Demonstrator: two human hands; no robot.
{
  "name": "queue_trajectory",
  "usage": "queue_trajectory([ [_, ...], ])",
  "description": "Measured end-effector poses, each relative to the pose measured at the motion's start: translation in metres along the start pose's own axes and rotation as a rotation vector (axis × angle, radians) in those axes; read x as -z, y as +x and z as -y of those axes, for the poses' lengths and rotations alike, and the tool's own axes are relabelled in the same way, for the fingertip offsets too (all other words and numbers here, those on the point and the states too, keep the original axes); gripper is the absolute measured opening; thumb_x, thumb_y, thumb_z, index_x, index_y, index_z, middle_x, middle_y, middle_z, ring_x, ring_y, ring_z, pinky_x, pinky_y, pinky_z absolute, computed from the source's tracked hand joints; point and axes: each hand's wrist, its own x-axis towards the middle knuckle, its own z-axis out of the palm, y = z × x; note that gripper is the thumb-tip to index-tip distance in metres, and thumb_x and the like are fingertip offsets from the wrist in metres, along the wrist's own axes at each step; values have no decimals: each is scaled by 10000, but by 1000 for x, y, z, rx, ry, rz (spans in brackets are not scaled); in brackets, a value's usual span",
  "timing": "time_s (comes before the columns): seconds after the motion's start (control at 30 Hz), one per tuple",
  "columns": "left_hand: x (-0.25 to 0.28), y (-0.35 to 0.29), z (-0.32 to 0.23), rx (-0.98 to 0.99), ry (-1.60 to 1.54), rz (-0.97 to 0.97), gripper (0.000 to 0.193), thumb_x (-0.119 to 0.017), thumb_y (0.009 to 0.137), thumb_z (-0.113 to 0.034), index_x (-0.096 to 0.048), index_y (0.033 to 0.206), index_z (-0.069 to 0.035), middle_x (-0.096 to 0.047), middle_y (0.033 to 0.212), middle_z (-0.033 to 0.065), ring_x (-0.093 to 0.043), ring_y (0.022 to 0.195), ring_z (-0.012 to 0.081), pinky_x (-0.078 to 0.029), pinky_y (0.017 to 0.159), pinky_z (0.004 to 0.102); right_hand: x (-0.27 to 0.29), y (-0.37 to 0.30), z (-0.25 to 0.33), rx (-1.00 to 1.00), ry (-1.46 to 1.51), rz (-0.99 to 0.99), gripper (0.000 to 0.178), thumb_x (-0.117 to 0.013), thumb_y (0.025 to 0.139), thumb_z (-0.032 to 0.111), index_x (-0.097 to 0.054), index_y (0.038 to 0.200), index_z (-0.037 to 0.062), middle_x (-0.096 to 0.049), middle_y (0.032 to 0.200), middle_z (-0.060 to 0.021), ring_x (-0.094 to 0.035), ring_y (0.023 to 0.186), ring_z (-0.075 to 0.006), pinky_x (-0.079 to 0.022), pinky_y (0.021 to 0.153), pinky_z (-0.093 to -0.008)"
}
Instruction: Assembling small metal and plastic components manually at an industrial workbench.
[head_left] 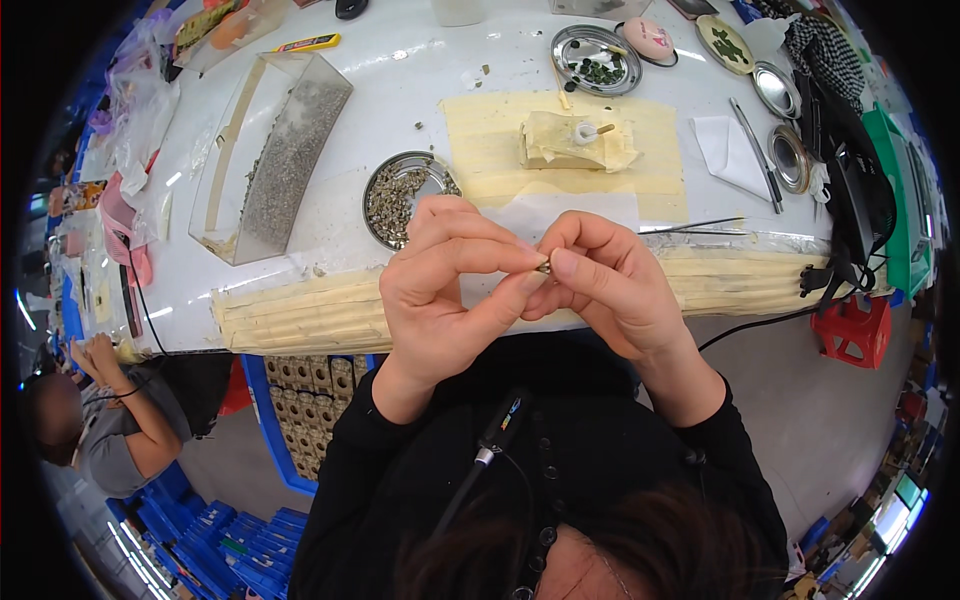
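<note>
My left hand [447, 283] and my right hand [612, 285] meet at the middle of the table's front edge. Their thumbs and fingertips pinch a tiny metallic piece [544, 267] between them; its exact kind is too small to make out. Just beyond my left hand is a round metal dish [434, 181], partly covered by the knuckles, with many small metal parts [393, 200] in it. White paper [590, 208] lies under and behind my fingers. Farther back, a block wrapped in yellowish tape [545, 150] carries a small white cup with a stick in it.
A clear box [222, 195] of tiny grey parts stands left. A metal dish [562, 58] with dark green pieces is at the back; tweezers [752, 148] lie right. A blue crate [262, 420] sits below the table edge. Another person [150, 430] works at far left.
</note>
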Motion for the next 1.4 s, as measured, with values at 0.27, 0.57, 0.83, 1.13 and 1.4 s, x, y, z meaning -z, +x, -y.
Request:
queue_trajectory([
  [0.27, -1, 3, -10, -145, 338, -60, 231, -817, 644, -35, -742, 837, -137, -693, 838, -31, -525, 782, 166, -363, 771, 297, -1, 1, -4, 132, -130, -36, 114, -623, 953, 105, -591, 991, 2, -678, 904, -74, -677, 849, -130, -568, 796, -271],
  [0.57, -2, 2, -13, -153, 458, -94, 239, -812, 636, -42, -745, 835, -157, -688, 831, -54, -528, 791, 166, -355, 777, 300, -4, 2, -10, 316, -244, -61, 106, -622, 944, 52, -555, 1005, -3, -667, 933, -75, -664, 875, -126, -556, 821, -279],
  [0.83, -2, 1, -14, -147, 458, -88, 237, -812, 641, -37, -747, 835, -156, -689, 830, -50, -533, 796, 168, -356, 772, 296, -5, 0, -8, 268, -209, -90, 110, -607, 959, 86, -576, 1000, -11, -674, 934, -84, -678, 877, -139, -565, 818, -287],
  [1.13, -1, 2, -7, -60, 219, -33, 227, -814, 652, -33, -747, 839, -142, -693, 832, -27, -537, 785, 162, -358, 764, 294, 4, 2, -5, 40, -10, -27, 123, -608, 963, 105, -590, 984, -14, -672, 916, -82, -686, 863, -152, -571, 811, -287],
  [1.4, -3, 2, -15, -179, 517, -67, 213, -809, 660, -39, -745, 835, -143, -692, 840, -29, -540, 783, 164, -361, 766, 303, -5, 1, -11, 318, -281, -121, 103, -582, 968, 81, -571, 991, -19, -665, 916, -73, -679, 858, -141, -574, 810, -287],
])
